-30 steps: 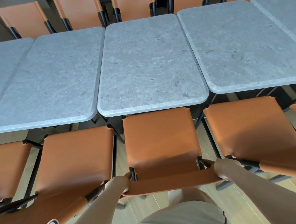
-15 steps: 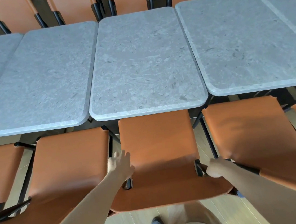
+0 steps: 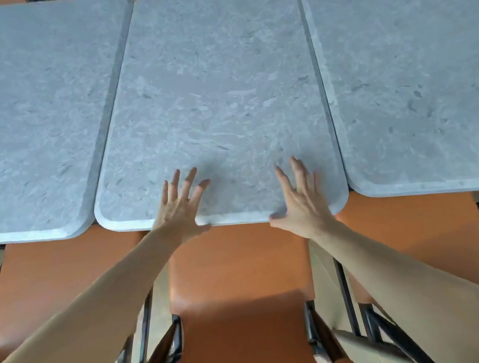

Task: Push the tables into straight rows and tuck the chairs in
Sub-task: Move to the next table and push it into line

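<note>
1. At the near edge of the middle table [image 3: 218, 95], I am watching both hands settling onto the grey stone top, fingers straight and spread, gripping nothing.

2. My left hand [image 3: 181, 207] is lying left of centre, its thumb dropping over the near rim; my right hand [image 3: 301, 201] is lying right of centre, its thumb doing the same. Both are sitting about equally close to the edge, so neither is leading.

3. This table is running long from near to far, straight ahead of the palms. Its near edge is sitting slightly farther back than the left table [image 3: 35, 113] and slightly nearer than the right table [image 3: 409, 77], so I am judging that the row is not yet flush.

4. Below my forearms, the orange chair [image 3: 238, 275] is standing with its seat front tucked under the rim, between the left chair [image 3: 66, 274] and the right chair [image 3: 407, 238].

5. Any coming correction, I am judging, is running along that long axis, with even pressure from both palms to keep the top from twisting.
</note>
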Motion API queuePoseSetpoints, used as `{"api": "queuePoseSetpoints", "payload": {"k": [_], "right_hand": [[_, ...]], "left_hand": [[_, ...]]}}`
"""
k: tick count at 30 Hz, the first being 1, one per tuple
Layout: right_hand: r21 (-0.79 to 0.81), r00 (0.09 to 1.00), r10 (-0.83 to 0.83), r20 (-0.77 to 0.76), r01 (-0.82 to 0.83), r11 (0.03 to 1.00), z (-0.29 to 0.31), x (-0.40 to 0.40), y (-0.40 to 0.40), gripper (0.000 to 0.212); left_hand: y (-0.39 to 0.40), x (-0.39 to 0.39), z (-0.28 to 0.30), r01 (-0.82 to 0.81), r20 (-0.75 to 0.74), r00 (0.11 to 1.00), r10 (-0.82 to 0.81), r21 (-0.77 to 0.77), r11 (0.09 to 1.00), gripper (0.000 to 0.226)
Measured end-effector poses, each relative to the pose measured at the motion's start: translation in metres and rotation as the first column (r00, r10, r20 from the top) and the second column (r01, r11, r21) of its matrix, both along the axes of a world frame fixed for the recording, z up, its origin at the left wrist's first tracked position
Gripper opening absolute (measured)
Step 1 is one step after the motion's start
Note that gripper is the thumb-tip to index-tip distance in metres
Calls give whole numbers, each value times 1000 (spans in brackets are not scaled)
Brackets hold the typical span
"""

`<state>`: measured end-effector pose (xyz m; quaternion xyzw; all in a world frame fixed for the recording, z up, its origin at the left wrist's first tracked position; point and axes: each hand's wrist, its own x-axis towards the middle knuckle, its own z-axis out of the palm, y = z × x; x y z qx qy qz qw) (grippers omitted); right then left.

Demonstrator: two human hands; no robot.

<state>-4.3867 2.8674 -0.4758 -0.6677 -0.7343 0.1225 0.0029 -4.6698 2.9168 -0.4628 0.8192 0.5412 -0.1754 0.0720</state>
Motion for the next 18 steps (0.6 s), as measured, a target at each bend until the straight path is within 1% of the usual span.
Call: {"api": "queuePoseSetpoints", "payload": {"k": [2,3,5,7,10,12,16,18], "right_hand": [[-44,992,123,20,-122,992,-8,11,15,113],[-28,988,154,17,-154,988,-13,16,16,109],[25,985,166,43,-167,986,-22,23,14,107],[73,985,159,70,-164,984,-31,24,11,102],[192,991,131,35,-136,972,-38,24,11,83],[250,992,122,19,-123,960,-41,23,11,75],[355,995,95,25,-97,930,-49,19,6,71],[379,996,83,37,-91,921,-50,19,6,71]], "left_hand": [[22,-7,-6,69,-48,996,-71,-44,997,123],[29,-11,-10,100,-47,993,-104,-77,992,126],[34,-20,-19,128,17,992,-127,-92,988,128],[30,-25,-30,151,74,986,-149,-23,988,128],[25,-26,-44,180,107,976,-188,79,981,128],[24,-27,-48,178,125,973,-194,128,976,128],[22,-32,-55,176,128,971,-204,197,964,126],[22,-33,-57,165,138,971,-196,211,963,123]]}}
